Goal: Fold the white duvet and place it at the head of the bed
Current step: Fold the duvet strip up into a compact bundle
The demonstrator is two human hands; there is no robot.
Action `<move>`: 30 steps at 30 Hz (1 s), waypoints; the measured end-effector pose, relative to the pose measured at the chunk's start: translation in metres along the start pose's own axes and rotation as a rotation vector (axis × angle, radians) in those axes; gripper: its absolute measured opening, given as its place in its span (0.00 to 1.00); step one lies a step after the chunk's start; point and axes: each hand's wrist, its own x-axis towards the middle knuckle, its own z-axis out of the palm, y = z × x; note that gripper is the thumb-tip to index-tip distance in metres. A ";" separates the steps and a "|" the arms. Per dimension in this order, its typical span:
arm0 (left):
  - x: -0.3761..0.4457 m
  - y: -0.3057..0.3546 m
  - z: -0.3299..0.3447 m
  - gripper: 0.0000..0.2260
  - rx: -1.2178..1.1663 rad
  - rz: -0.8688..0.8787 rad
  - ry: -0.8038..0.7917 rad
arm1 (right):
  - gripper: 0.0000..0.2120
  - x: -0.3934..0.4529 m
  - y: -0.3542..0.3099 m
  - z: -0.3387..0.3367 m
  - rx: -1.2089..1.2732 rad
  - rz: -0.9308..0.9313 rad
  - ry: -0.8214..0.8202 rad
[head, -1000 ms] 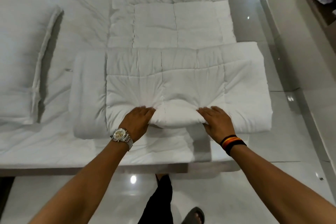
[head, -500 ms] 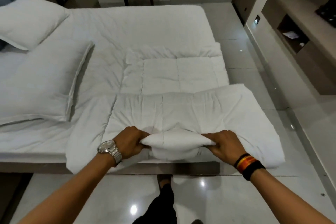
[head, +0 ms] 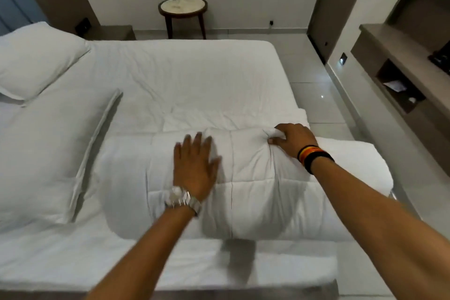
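Observation:
The white quilted duvet (head: pixel 255 192) lies folded into a thick bundle across the near right part of the bed (head: pixel 170 80); its right end hangs past the mattress edge. My left hand (head: pixel 194 168), with a silver watch, lies flat on top of the bundle, fingers spread, gripping nothing. My right hand (head: pixel 292 139), with a striped wristband, pinches a fold of the duvet at the bundle's far edge. The bed's head is to the left, where the pillows lie.
Two white pillows (head: pixel 46 153) (head: pixel 36 58) lie at the left. A round side table (head: pixel 182 7) with a bottle stands by the far wall. A shelf unit (head: pixel 401 75) runs along the right wall above the tiled floor (head: pixel 314 80).
Both hands lifted the near edge and carried it over away from me, doubling the duvet. My left hand has let go and now rests flat on top; the view has tilted up.

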 end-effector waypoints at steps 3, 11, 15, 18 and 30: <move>-0.001 -0.008 0.063 0.35 -0.002 0.022 -0.008 | 0.27 0.029 0.000 0.032 -0.059 0.041 0.181; 0.102 -0.059 0.163 0.35 0.012 -0.043 -0.222 | 0.39 -0.017 0.049 0.166 -0.198 -0.016 0.206; 0.135 -0.050 0.175 0.37 0.008 -0.063 -0.297 | 0.40 0.035 0.067 0.183 -0.262 0.071 0.035; 0.109 -0.040 0.156 0.36 -0.038 -0.041 -0.254 | 0.40 0.035 0.067 0.181 -0.211 0.053 0.065; -0.054 -0.068 0.187 0.43 0.119 0.057 0.020 | 0.49 -0.072 0.119 0.237 -0.205 -0.254 0.350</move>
